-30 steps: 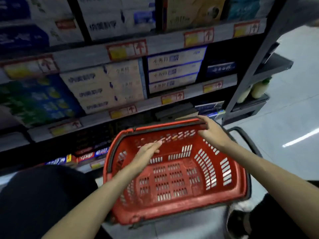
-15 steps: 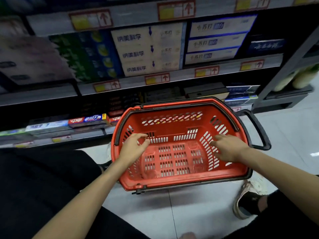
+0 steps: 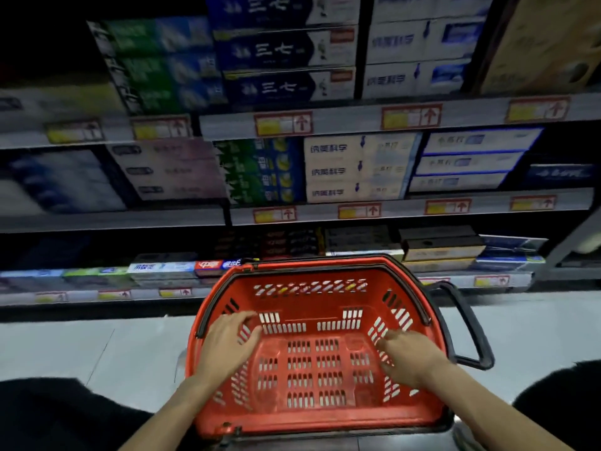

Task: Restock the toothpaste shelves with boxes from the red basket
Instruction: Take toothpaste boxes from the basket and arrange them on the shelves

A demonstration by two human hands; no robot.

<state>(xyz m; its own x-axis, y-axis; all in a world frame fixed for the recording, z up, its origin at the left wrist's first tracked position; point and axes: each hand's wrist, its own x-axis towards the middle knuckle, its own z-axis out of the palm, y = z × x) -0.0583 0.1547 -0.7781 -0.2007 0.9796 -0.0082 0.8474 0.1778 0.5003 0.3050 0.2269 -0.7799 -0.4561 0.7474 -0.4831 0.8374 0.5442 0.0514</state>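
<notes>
left shelf boxes (image 3: 65, 180) blurred, labels unreadable

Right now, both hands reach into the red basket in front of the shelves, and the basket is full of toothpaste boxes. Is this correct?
Not quite: the red basket is empty. The head view shows only its bare slotted bottom, with no boxes in it. The rest holds: the left hand and the right hand both reach into it, in front of the shelves.

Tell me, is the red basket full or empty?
Empty: the red basket shows a bare slotted floor, no boxes inside. The left hand and right hand reach into it, holding nothing.
</notes>
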